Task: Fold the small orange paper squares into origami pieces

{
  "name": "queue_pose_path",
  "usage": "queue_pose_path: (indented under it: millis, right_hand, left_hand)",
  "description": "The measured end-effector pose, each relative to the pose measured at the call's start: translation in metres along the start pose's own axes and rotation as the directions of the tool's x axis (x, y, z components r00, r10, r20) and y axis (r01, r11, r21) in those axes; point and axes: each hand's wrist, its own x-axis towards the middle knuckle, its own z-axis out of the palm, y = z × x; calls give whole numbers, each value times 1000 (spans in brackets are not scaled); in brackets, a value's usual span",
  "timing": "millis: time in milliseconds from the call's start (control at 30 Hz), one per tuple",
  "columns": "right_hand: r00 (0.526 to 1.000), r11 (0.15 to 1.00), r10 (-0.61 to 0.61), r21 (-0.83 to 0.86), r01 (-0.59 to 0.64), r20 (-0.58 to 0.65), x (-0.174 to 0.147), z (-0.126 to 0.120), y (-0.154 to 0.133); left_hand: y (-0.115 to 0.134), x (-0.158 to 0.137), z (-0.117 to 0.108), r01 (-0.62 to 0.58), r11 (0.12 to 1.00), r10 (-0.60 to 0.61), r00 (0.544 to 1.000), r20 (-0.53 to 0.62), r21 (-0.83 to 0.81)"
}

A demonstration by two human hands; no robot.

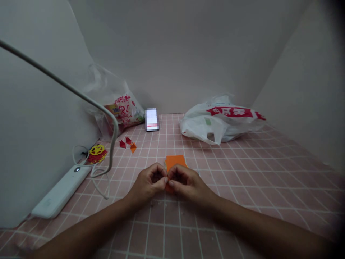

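1. Orange paper piece: workpiece, at the centre of the clock face, held between both hands; twelve o'clock points to the back wall. Fingers cover most of it; the fold pattern cannot be read.
2. Left hand: fingers curled, thumb and index finger pinched together on the piece from the nine o'clock side.
3. Right hand: matching pinch from the three o'clock side. The fingertips of both hands meet or nearly meet over the paper.
4. Completed units: two red folded shapes and one orange folded shape lie grouped on the tiled surface, between ten and eleven o'clock, well apart from the hands. All three are small and pointed, and are judged finished.
5. Unit in progress: judged partly folded, as both hands are pinching it. The exact stage cannot be told.
6. Remaining stock: orange paper stack, twelve o'clock, just beyond the fingers. Its visible top is flat, so it is judged unworked; the sheets cannot be counted.
7. Adjacent items, clear of both hands: phone, between eleven and twelve o'clock; white plastic bag, between one and two o'clock.
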Motion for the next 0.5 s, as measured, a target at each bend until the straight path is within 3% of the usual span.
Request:
queue_pose_path:
  millis: [300,500]
  right_hand:
    - [999,999,14,-47,-16,-42,1,-1,4]
    - [999,999,21,-31,-23,-37,3,-1,5]
  left_hand:
    - [-2,0,-4,-22,999,21,999,26,48]
    - [-3,1,-3,-46,998,47,999,-23,48]
